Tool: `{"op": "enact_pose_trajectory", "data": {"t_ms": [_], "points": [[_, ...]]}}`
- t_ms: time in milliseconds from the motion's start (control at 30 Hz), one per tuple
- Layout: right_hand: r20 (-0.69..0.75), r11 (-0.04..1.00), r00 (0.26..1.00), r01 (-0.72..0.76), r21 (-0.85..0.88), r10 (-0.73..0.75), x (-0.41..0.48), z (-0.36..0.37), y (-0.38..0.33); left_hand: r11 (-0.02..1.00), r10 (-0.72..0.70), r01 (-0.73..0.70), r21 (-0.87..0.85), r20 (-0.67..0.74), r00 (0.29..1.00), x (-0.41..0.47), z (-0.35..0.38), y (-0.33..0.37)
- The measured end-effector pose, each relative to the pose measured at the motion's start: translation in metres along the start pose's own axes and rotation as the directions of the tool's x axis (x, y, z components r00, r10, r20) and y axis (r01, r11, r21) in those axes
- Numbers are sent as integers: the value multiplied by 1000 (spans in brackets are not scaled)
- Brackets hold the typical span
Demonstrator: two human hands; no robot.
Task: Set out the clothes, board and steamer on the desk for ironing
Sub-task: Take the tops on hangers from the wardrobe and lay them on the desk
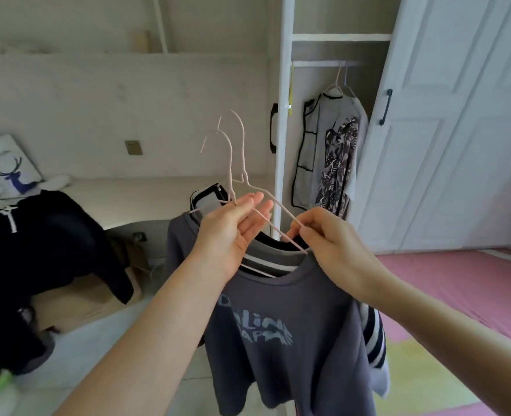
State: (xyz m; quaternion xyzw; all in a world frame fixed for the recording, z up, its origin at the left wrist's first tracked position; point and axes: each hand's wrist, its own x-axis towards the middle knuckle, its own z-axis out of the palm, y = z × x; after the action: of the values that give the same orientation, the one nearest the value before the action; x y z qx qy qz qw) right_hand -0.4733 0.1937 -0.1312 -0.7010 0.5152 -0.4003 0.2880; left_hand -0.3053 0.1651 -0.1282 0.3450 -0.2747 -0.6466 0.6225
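In front of the open wardrobe [284, 115], the left hand [236, 232] is spread, its fingers nearly straight, and the wire necks of two pale hangers [278, 207] rest across them. The right hand [335, 244] pinches one hanger's sloping arm between thumb and fingertips. A grey printed T-shirt [293, 334] hangs below, held up in the air, with a striped garment [374, 334] showing behind its right edge. Other clothes [338, 151] hang on the wardrobe rail. The counter [146, 196] lies to the left, well apart from the hands, with a dark garment [38, 241] heaped by its near end.

This looks like the fetching step: the clothes are out but not yet set down. The next move calls for a turn left and a carry to the counter, with a firmer grip so the hangers don't slip. No board or steamer is in sight.
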Motion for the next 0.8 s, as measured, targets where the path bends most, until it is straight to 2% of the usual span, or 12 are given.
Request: {"op": "enact_pose_trajectory", "data": {"t_ms": [267,433,567,667,800], "points": [[178,994,980,78,79,-91,26,87,-28,991,96,-108,-77,-149,984,-2,-68,54],[270,993,956,104,49,-114,49,146,-47,985,116,-139,-97,-213,970,3,-121,93],[407,987,910,131,-94,-82,77,192,-76,990,119,-135,-39,-276,954,10,-166,123],[447,951,888,224,-213,-109,100,236,-97,988,151,-155,14,-321,935,15,-199,140],[515,937,854,237,-258,-74,119,297,-124,971,215,-150,185,-415,884,19,-244,163]]}}
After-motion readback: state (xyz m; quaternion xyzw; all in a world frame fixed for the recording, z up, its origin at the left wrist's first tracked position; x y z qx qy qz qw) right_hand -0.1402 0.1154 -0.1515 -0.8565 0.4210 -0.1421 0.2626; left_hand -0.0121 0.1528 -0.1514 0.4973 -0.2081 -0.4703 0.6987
